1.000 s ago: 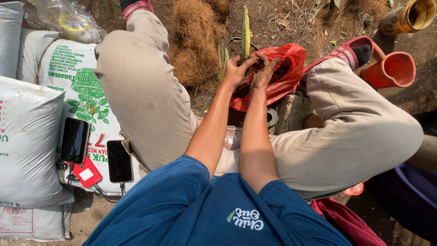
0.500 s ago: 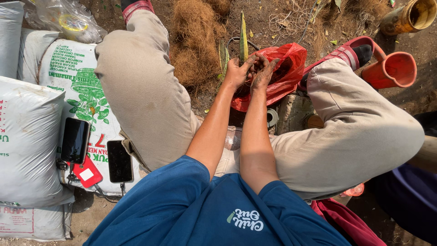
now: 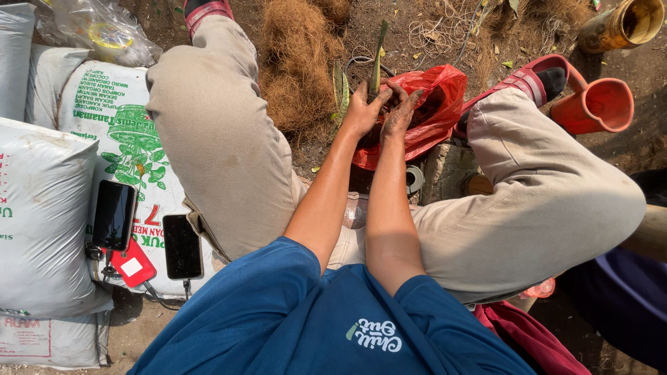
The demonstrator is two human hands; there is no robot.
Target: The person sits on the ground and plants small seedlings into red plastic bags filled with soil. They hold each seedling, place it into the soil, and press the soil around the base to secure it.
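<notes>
You are sitting on bare dirt ground (image 3: pixel 445 42) strewn with dry roots and leaf bits, outdoors in hard sun. Your 2 hands meet at about 12 o'clock, between your knees. Your left hand (image 3: pixel 361 111) curls around the base of a green plant (image 3: pixel 379 52) whose narrow leaf stands upright; the fingers are bent in a loose grip, soiled. Your right hand (image 3: pixel 401 111) presses against the left, fingers bent down over the mouth of a red plastic bag (image 3: pixel 438 104); whether it grips anything I cannot tell.

At 11 o'clock, just beside the left hand, lies a heap of brown coconut fibre (image 3: pixel 295 62). At 2 o'clock an orange watering can (image 3: pixel 597 104) sits near your right foot, and a yellow pot (image 3: pixel 622 24) lies tipped in the far corner at 1 o'clock.

From 8 to 10 o'clock white sacks (image 3: pixel 42 215) close off that side, carrying 2 black phones (image 3: pixel 114 215) and a small red card (image 3: pixel 132 264). At 4 o'clock a dark blue tub (image 3: pixel 625 292) crowds your right thigh. Open ground lies only ahead, past the bag, towards 12 and 1 o'clock.
</notes>
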